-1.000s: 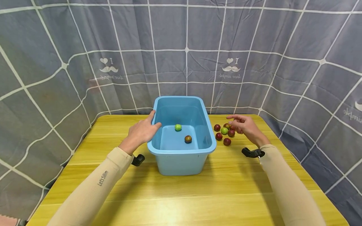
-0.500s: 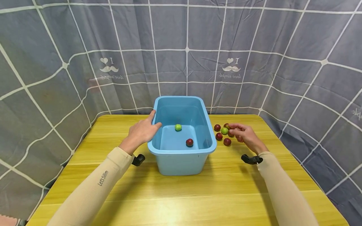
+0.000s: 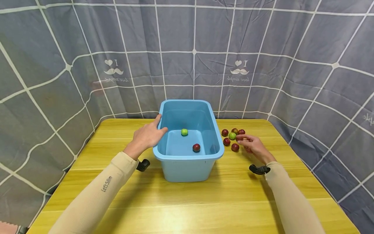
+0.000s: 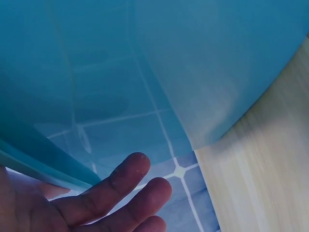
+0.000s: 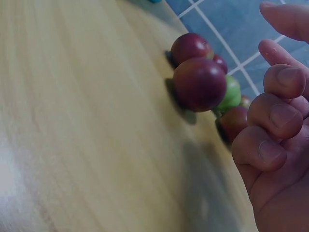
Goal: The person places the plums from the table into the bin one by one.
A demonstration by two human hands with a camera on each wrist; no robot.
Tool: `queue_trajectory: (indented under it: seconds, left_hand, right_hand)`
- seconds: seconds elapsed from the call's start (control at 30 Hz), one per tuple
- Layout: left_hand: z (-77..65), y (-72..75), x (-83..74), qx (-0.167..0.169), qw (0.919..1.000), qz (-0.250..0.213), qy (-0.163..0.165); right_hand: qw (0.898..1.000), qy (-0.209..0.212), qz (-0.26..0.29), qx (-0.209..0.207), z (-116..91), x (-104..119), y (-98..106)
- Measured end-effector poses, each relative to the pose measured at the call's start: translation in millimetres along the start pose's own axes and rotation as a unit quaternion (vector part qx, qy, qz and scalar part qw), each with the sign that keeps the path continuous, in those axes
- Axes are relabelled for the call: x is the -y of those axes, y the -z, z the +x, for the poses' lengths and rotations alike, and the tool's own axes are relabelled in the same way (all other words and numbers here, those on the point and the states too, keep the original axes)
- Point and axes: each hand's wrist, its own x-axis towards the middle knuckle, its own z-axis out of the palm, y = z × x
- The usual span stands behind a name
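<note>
A light blue plastic bin point(image 3: 187, 170) stands mid-table. At its left rim, my left hand point(image 3: 147, 136) grips the edge, thumb over the inside and fingers point(image 4: 128, 179) along the outer wall in the left wrist view. Inside the bin lie a green fruit point(image 3: 184, 132) and a dark red plum point(image 3: 196, 148). My right hand point(image 3: 252, 145) hovers over the right side of a loose cluster, nothing between its thumb and index finger. Its other fingers point(image 5: 277, 116) bend loosely. A plum point(image 3: 239, 137) sits right at its fingertips, partly covered.
Several dark red plums point(image 3: 235, 147) and one green fruit point(image 3: 232, 136) lie together right of the bin on the wooden table point(image 3: 187, 208). A grey checked curtain point(image 3: 178, 70) hangs behind and at both sides.
The plum in the bin has rolled slightly toward the front right and settled. My right hand has lowered toward the near side of the cluster. The left hand keeps its hold on the rim.
</note>
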Motion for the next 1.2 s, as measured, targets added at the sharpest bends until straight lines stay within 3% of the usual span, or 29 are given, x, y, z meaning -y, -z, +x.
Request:
queue_trajectory:
  seconds: [0.5, 1.2]
  left_hand:
    - [-3.5, 5.8, -0.8, 0.008, 0.9998, 0.018, -0.011]
    - [-7.7, 2.2, -0.9, 0.001, 0.9997, 0.021, -0.01]
  right_hand:
    - [0.998, -0.048, -0.028, -0.017, 1, -19, 0]
    - [0.996, -0.061, -0.061, -0.022, 4, -26, -3]
